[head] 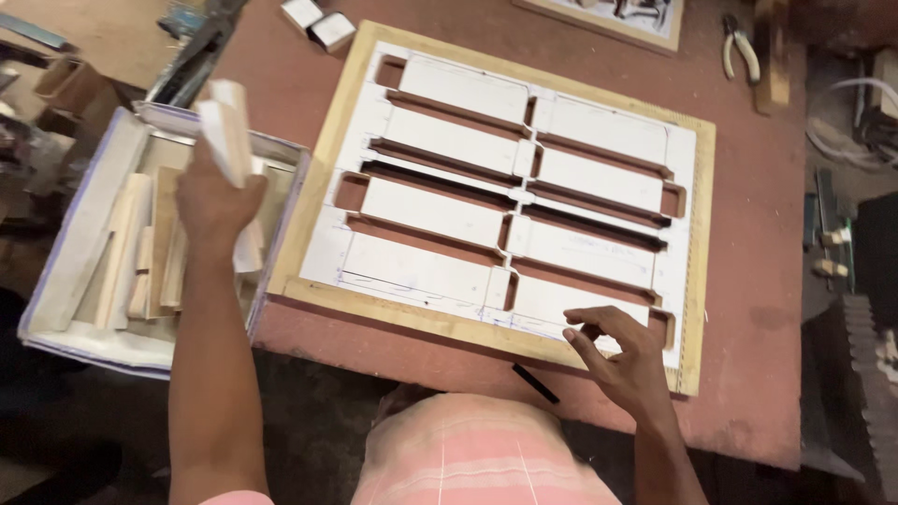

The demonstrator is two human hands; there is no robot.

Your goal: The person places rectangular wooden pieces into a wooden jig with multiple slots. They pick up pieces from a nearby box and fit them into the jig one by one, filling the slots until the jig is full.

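Wood-framed white template board with rectangular slots (510,187): flat on reddish-brown surface (748,281). Right hand (622,360) loose-fingered, touching its near edge beside the corner; grasp unclear. Left hand (213,201), left of the board, clenched around pale wooden blocks (227,131) above shallow tray of wood offcuts (89,224), partly hidden. Open room right of board.
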